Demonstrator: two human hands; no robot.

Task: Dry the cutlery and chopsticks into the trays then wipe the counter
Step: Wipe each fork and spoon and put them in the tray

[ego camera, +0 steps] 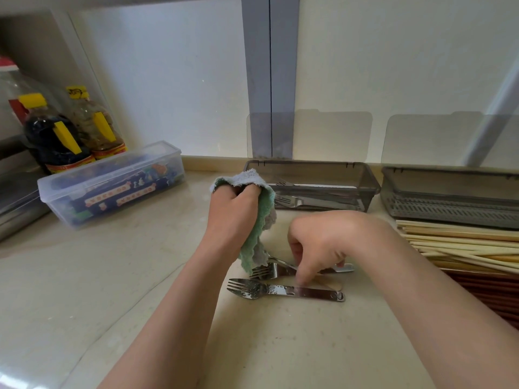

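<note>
My left hand (234, 211) grips a green and grey cloth (262, 220) that hangs down over the counter. My right hand (323, 242) reaches down with curled fingers onto the cutlery lying there; its fingertips touch a fork (266, 271) and the wet fork (283, 290) nearest me. Whether it grips one is hidden by the hand. Behind them stands a smoky grey tray (311, 167) holding a fork and other cutlery. A second grey tray (449, 197) with a slotted floor stands to its right. In front of that lies a bundle of pale chopsticks (460, 245).
A clear lidded box (112, 186) of packets sits at the back left, with two yellow-capped sauce bottles (56, 136) behind it. A metal appliance edge (16, 209) shows at far left. A reddish-brown ribbed mat (486, 293) lies under the chopsticks. The beige counter (140, 276) spreads around.
</note>
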